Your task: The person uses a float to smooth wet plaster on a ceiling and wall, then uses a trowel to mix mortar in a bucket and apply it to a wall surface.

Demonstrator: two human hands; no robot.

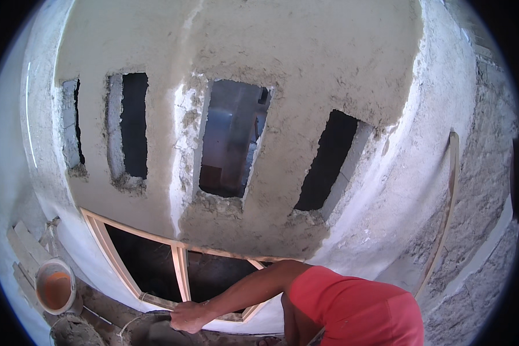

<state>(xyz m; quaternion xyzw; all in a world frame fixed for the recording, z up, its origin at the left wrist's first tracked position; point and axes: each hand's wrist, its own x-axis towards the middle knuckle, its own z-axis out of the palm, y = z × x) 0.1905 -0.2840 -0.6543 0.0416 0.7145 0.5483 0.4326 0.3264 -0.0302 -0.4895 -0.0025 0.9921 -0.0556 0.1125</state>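
Observation:
My right hand [190,317] reaches across from the lower right, out of a red sleeve. Its fingers are curled closed beside a dark grey, wet-looking mass [158,330], perhaps mortar, at the lower edge. Whatever the fingers hold is hidden. Just behind the hand, a pale wooden frame [180,271] with an upright divider is set low in the wall around dark openings. The forearm covers part of its lower right. My left hand is out of sight.
A grey plastered wall [259,46] with several tall, rough-edged openings rises ahead. At lower left stands a bucket [56,287] with an orange-brown inside, near boards [29,245]. A long wooden strip [450,196] leans against the rough right wall.

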